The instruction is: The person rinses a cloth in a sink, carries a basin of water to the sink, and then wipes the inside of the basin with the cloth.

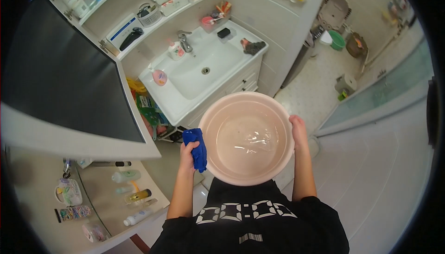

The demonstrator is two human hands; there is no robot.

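Observation:
A pale pink plastic basin (222, 161) with water in it is held in front of my body. My right hand (299, 131) grips its right rim, fingers curled out of sight under the edge. At the left rim, my left hand (187, 155) is closed on a bunched blue cloth (198, 149) pressed against the basin's side. How far those fingers also hold the rim is hidden by the cloth. Light glints off the water surface. Beyond the basin stands a white washbasin (187, 85) with a chrome faucet (185, 41).
Soap bottles (176, 51), a black block (224, 33) and a dark grey cloth (254, 47) sit around the washbasin. An open mirrored cabinet door (69, 78) juts in at left, above a shelf of toiletries (138, 196). A doorway on the right shows a green basin (337, 41) on the floor.

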